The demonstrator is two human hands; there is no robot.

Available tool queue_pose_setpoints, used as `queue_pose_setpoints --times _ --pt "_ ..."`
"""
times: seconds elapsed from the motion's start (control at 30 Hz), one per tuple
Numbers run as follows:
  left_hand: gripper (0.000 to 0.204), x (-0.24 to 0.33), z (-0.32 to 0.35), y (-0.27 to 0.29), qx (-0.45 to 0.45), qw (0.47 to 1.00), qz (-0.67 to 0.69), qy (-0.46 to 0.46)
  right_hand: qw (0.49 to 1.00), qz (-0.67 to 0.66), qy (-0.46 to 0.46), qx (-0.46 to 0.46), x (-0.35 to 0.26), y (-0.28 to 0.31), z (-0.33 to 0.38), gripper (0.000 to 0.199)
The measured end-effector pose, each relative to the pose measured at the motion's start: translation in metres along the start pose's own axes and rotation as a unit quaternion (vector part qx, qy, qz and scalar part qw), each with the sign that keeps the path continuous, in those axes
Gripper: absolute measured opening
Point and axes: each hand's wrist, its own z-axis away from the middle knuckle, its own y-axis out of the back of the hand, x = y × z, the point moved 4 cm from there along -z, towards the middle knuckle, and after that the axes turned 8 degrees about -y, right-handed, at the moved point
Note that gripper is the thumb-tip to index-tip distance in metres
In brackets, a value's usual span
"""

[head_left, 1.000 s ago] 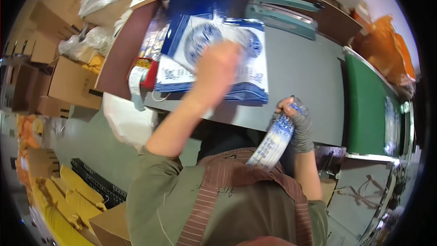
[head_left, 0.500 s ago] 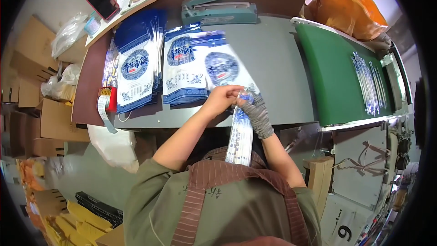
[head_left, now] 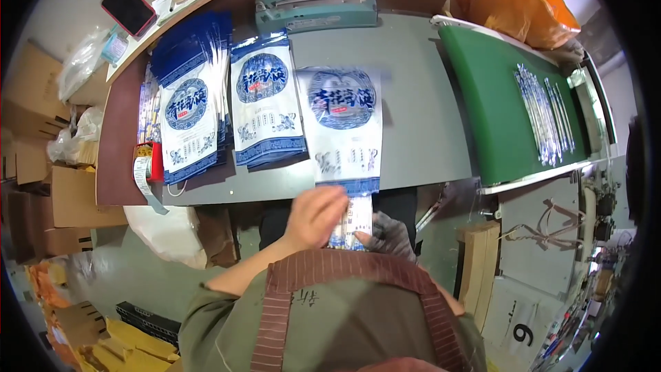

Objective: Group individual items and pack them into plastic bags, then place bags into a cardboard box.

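In front of my chest I hold a bundle of wrapped chopsticks [head_left: 359,215], blue and white printed. Its far end meets the near edge of a blue-and-white plastic bag [head_left: 344,148], which lies over the table edge. My left hand [head_left: 315,217] is closed at that edge, its fingers over the left side of the bundle. Lower down, my right hand [head_left: 391,238], in a grey glove with bare fingertips, grips the bundle's right side. How far the chopsticks reach into the bag I cannot tell. To the left lie a smaller stack of bags [head_left: 265,100] and a thicker stack [head_left: 187,114].
A teal heat sealer [head_left: 317,14] stands at the back of the grey table [head_left: 427,117]. On the right, a green mat [head_left: 475,110] carries more wrapped chopsticks [head_left: 540,117]. A red tape dispenser [head_left: 156,162] sits at the left edge; a phone [head_left: 129,8] rests on the shelf.
Both hands have come down toward my body with the bundle. The bag, tilted and touching the smaller stack before, now lies straight and apart from it, with its near edge at the bundle.
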Motion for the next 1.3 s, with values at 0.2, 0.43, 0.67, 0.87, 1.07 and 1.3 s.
queue_pose_setpoints --times 0.2,0.43,0.67,0.87,1.07,1.3 --pt "0.028 -0.052 -0.011 -0.017 -0.072 0.976 -0.018 0.206 0.932 0.269 -0.038 0.239 -0.057 0.019 -0.079 0.056" --pt "0.046 -0.058 -0.021 -0.029 -0.101 0.952 0.144 0.252 0.904 0.295 0.058 0.303 -0.020 0.045 -0.083 0.038" --pt "0.012 -0.065 -0.043 -0.023 -0.126 0.961 0.076 0.236 0.886 0.399 0.039 0.231 -0.028 0.030 -0.078 0.044" --pt "0.007 -0.018 0.038 0.000 -0.228 0.916 0.242 0.226 0.947 0.273 0.072 0.150 -0.007 0.013 0.006 0.056" --pt "0.012 -0.028 -0.126 0.066 -0.069 0.976 0.109 0.178 0.881 0.189 0.324 0.290 -0.160 0.090 -0.068 0.030" --pt "0.011 -0.029 -0.231 0.118 -0.049 0.945 0.246 0.211 0.971 0.092 0.138 0.173 -0.293 0.121 -0.073 0.025"
